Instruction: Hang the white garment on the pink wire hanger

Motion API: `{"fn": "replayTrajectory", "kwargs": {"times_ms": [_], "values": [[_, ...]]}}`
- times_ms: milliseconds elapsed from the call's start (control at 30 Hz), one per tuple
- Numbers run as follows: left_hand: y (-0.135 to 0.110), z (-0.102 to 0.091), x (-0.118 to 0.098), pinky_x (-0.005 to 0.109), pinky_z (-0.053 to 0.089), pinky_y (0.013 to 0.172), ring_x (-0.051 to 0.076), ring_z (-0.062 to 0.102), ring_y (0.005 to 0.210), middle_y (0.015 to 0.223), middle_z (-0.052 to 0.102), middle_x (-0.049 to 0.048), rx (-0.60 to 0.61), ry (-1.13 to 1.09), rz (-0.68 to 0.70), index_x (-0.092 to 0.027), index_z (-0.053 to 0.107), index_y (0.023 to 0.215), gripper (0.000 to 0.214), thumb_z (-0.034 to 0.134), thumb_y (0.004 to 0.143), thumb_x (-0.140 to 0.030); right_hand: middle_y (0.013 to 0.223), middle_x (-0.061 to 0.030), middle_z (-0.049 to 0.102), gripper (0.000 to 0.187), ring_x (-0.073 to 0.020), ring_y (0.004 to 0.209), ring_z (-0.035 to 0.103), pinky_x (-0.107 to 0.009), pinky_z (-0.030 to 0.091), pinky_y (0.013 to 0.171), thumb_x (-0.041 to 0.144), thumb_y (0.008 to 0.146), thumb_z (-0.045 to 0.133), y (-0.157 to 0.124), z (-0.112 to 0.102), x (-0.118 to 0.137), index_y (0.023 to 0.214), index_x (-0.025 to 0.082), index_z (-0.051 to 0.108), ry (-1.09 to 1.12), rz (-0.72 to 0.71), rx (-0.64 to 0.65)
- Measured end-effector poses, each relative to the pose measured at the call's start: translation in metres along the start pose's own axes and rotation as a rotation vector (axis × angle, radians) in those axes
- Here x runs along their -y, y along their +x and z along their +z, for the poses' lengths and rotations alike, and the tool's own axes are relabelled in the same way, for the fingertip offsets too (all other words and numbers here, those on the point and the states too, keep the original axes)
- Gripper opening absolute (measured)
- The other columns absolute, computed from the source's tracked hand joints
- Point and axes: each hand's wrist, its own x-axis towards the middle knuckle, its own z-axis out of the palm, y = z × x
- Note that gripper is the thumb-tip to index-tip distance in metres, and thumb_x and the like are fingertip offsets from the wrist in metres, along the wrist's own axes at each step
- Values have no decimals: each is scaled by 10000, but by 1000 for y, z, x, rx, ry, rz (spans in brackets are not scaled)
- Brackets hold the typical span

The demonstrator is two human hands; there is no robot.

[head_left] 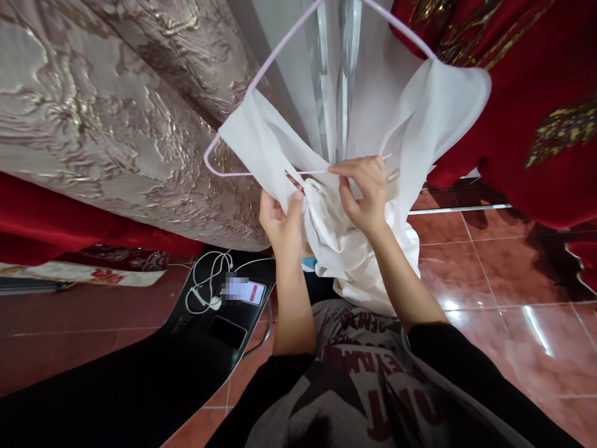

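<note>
A thin pale-pink hanger point(285, 41) hangs in front of me with a sheer white garment point(431, 118) draped over both its sides. The garment's lower part bunches up and falls toward my lap. At the left panel, my left hand point(282, 218) pinches the white cloth just below the hanger's bottom bar, its thumb in front and some fingers hidden behind the fabric. My right hand point(366, 190) is closed at the middle of that bar, index finger and thumb on it. Its other fingers curl against the cloth and are partly hidden.
Shiny embossed fabric point(116, 124) hangs at the left, red sequined fabric point(527, 124) at the right. A black chair point(186, 348) on my left carries a lit phone point(252, 292), a dark phone point(227, 332) and white earphones point(214, 303). Red tiles point(504, 336) cover the floor.
</note>
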Motion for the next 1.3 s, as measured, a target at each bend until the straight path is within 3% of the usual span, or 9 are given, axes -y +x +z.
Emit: {"fn": "replayTrajectory", "kwargs": {"times_ms": [133,333,600,700,833,1000,1133,1233,1300], "values": [[-2,4,-4,414,531,1050,255,702,1096,1112,728,76,57,-12,-2,-239,633,1180,426,790,865,-480,1027,14,699,307,-134,956,626,-378,445,962,102,932,449,0,-1,0,1096,244,665,4,-29,-21],[10,-9,-10,341,567,795,200,670,815,913,691,21,-160,191,62,-208,688,985,268,833,776,-290,1006,17,698,307,-124,957,636,-368,449,956,106,941,436,2,-6,-1,1088,242,669,-4,-47,-17],[34,-16,-61,285,518,612,145,600,592,623,634,-2,-126,48,-44,-177,737,719,37,746,742,-149,1015,5,694,310,-121,972,634,-362,442,966,125,946,432,-1,-3,3,1097,236,678,34,-12,-11],[54,-22,-79,317,586,719,177,666,742,751,665,24,-6,-112,-112,-199,757,832,138,784,736,-294,1034,-2,685,316,-129,1010,634,-388,428,1025,152,962,412,-2,-2,2,1115,240,675,57,27,26],[81,-49,-89,401,526,1107,281,509,1390,1306,672,-18,143,-97,-144,-329,763,1052,554,873,582,-601,1027,6,682,318,-130,1015,634,-403,427,1049,160,964,410,-1,-5,1,1115,251,674,61,34,49],[73,-76,-60,428,385,1249,236,265,1566,1443,595,-151,-53,-105,-20,-407,737,1102,565,848,600,-641,1034,9,692,323,-130,989,636,-402,453,1018,133,946,421,-1,-6,3,1119,254,666,39,10,33],[46,-70,-22,365,527,1066,228,348,1518,1449,605,-118,-226,-184,-147,-346,725,1097,425,725,700,-499,1022,9,691,334,-128,991,636,-393,457,1004,123,950,411,-1,-2,5,1127,254,661,63,-6,15],[31,-47,-10,331,568,721,235,619,1163,1494,574,-71,-92,-181,-310,-331,711,1111,398,698,760,-518,1041,1,689,321,-133,1005,638,-396,462,995,151,964,410,-1,5,7,1129,251,666,49,18,24],[26,-27,-13,313,473,538,183,628,845,1481,585,-20,37,-211,-344,-325,692,1158,411,662,836,-580,1044,2,691,301,-132,1004,637,-394,464,984,160,967,428,-1,7,9,1125,246,669,52,24,18]]}}
